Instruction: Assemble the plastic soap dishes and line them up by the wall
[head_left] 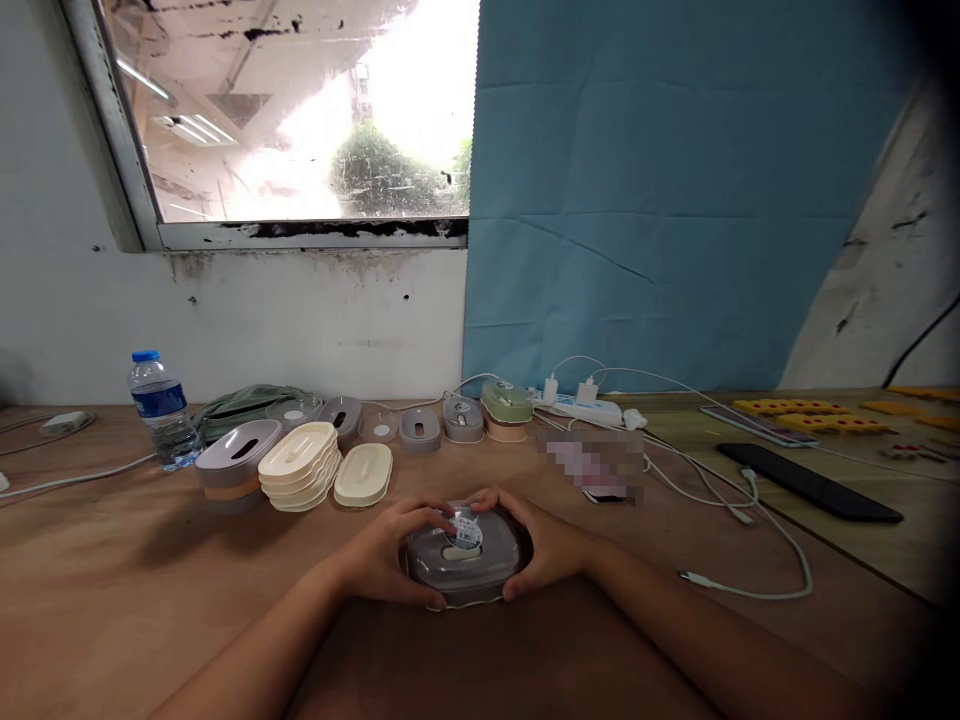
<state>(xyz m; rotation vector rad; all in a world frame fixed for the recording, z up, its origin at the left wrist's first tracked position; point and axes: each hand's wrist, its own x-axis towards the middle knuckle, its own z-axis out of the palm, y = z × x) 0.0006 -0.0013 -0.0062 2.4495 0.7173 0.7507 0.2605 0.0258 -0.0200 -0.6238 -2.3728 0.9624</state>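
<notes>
Between my hands, low in the middle of the view, sits a grey tissue box (487, 572) with rounded corners and an oblong slot in its top. A clear plastic cover and a round printed label (466, 534) lie over the top. My left hand (382, 553) wraps its left side, thumb at the front edge and fingers over the top near the label. Around the right side curls my right hand (551, 545), with its thumb at the front corner and fingers at the back. The underside of the box is hidden.
Cream lids (298, 465) stand stacked at left, beside a single cream lid (364, 474) and a lilac box (238, 460). Behind are small grey boxes (420, 430) and a green box (507, 402). A water bottle (161, 412) stands far left; white cables (780, 595) trail at right.
</notes>
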